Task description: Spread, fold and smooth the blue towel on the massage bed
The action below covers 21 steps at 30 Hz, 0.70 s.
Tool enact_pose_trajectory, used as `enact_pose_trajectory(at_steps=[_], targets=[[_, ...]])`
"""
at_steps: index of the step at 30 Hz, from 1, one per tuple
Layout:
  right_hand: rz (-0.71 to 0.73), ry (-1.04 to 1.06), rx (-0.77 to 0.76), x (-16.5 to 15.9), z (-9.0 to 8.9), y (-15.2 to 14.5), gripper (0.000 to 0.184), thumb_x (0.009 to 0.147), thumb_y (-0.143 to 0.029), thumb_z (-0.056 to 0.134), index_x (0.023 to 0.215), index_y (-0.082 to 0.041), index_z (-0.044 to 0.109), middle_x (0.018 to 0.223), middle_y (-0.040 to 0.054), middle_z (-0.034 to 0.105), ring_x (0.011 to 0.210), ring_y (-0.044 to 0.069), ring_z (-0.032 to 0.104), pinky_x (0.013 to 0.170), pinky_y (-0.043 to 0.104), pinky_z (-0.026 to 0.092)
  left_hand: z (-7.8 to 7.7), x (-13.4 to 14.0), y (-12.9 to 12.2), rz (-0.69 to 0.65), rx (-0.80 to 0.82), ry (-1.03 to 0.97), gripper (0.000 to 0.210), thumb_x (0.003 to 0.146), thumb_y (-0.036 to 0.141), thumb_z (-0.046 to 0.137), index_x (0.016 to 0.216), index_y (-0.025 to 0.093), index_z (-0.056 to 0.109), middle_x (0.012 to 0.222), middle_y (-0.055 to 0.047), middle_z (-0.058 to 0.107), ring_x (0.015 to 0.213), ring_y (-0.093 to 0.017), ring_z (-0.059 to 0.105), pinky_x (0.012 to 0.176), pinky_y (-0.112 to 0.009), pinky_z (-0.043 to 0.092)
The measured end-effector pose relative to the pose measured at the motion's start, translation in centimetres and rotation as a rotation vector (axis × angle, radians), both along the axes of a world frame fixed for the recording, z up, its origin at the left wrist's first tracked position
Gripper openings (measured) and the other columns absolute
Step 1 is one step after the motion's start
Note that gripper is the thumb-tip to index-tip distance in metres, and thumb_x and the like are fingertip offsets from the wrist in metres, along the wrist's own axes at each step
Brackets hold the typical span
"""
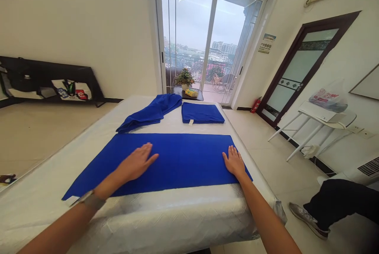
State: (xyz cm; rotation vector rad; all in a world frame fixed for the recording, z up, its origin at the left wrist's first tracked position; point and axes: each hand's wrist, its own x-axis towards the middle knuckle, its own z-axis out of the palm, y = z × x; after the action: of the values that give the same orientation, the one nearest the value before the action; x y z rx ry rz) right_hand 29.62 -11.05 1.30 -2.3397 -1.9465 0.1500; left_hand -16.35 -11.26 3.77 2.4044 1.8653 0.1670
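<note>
A blue cloth (183, 159), perhaps a towel, lies flat and lengthwise on a plastic-covered mattress (177, 218). My left hand (137, 162) rests on or just over its left part, fingers stretched out and thumb apart. Near the cloth's right end, my right hand (233, 160) lies with its fingers extended. Neither hand holds anything. A white tag (72, 200) sticks out at the near left corner. Beyond it are a neatly folded blue cloth stack (203, 112) with a small white tag, and a loose, rumpled blue cloth (151, 112) to its left.
Behind the mattress, a small table (177, 93) bears a potted plant (185, 78) and a yellow packet (191, 93). At right, a white chair (322, 121) carries a plastic bag (330, 96). Another person's dark-clothed leg (340, 202) reaches in at the lower right.
</note>
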Motion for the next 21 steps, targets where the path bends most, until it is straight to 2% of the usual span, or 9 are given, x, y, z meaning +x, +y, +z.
enact_pose_trajectory(at_steps=[2,4,6,8,10,13,18,21], targets=[[-0.001,-0.005,0.001,0.0,0.1,-0.1,0.077,0.102,-0.056,0.013,0.160,-0.006,0.017,0.167,0.0090,0.014,0.154,0.019,0.010,0.124,0.036,0.003,-0.1,4.9,0.5,-0.137,0.022,-0.062,0.084,0.097,0.066,0.016,0.156,0.009,0.029,0.163,-0.014,0.027,0.152,-0.025,0.022,0.124,-0.044,0.018],[-0.001,-0.012,0.003,0.0,0.3,-0.2,0.076,0.102,-0.056,0.013,0.160,-0.006,0.017,0.167,0.0086,0.015,0.154,0.019,0.010,0.124,0.035,0.003,-0.7,8.2,0.8,-0.217,0.046,-0.097,0.082,0.097,0.066,0.015,0.157,0.012,0.028,0.164,-0.013,0.025,0.153,-0.024,0.020,0.125,-0.043,0.015],[-0.002,-0.015,0.004,-0.1,0.4,-0.3,0.076,0.103,-0.055,0.014,0.160,-0.006,0.017,0.167,0.0086,0.016,0.154,0.019,0.011,0.124,0.035,0.004,-1.4,9.5,1.0,-0.229,0.045,-0.104,0.083,0.097,0.067,0.015,0.157,0.011,0.027,0.164,-0.013,0.024,0.154,-0.023,0.018,0.125,-0.043,0.013],[0.001,-0.010,0.005,-0.1,0.5,-0.3,0.076,0.102,-0.055,0.014,0.160,-0.005,0.018,0.167,0.0091,0.016,0.154,0.019,0.012,0.124,0.035,0.005,-2.2,9.2,1.1,-0.201,0.033,-0.097,0.085,0.096,0.069,0.016,0.157,0.010,0.026,0.164,-0.013,0.023,0.154,-0.024,0.018,0.126,-0.044,0.012],[0.003,-0.004,0.007,-0.1,0.4,-0.3,0.076,0.102,-0.055,0.014,0.160,-0.005,0.018,0.167,0.0094,0.016,0.154,0.019,0.012,0.124,0.035,0.006,-2.7,7.6,1.3,-0.154,0.020,-0.084,0.086,0.096,0.070,0.016,0.157,0.010,0.024,0.164,-0.013,0.023,0.154,-0.025,0.017,0.125,-0.045,0.012],[0.001,-0.004,0.005,0.0,0.2,-0.2,0.077,0.102,-0.056,0.014,0.160,-0.006,0.017,0.167,0.0089,0.015,0.154,0.019,0.011,0.124,0.036,0.005,-3.0,3.5,1.9,-0.054,0.003,-0.057,0.088,0.095,0.070,0.017,0.157,0.008,0.023,0.165,-0.014,0.022,0.154,-0.027,0.017,0.125,-0.048,0.014],[-0.003,-0.003,0.000,0.1,0.0,-0.1,0.077,0.102,-0.057,0.013,0.160,-0.007,0.017,0.167,0.0076,0.014,0.154,0.018,0.011,0.124,0.036,0.004,-3.3,-6.0,3.1,0.204,-0.023,0.012,0.089,0.094,0.066,0.018,0.156,0.002,0.023,0.164,-0.019,0.022,0.153,-0.031,0.018,0.123,-0.051,0.018],[-0.001,-0.010,-0.001,0.2,-0.1,0.0,0.077,0.102,-0.057,0.012,0.160,-0.007,0.017,0.167,0.0075,0.014,0.154,0.019,0.010,0.125,0.036,0.005,-3.9,-11.2,3.4,0.227,0.035,0.061,0.085,0.096,0.060,0.015,0.154,-0.001,0.027,0.161,-0.025,0.028,0.151,-0.036,0.024,0.119,-0.056,0.025]])
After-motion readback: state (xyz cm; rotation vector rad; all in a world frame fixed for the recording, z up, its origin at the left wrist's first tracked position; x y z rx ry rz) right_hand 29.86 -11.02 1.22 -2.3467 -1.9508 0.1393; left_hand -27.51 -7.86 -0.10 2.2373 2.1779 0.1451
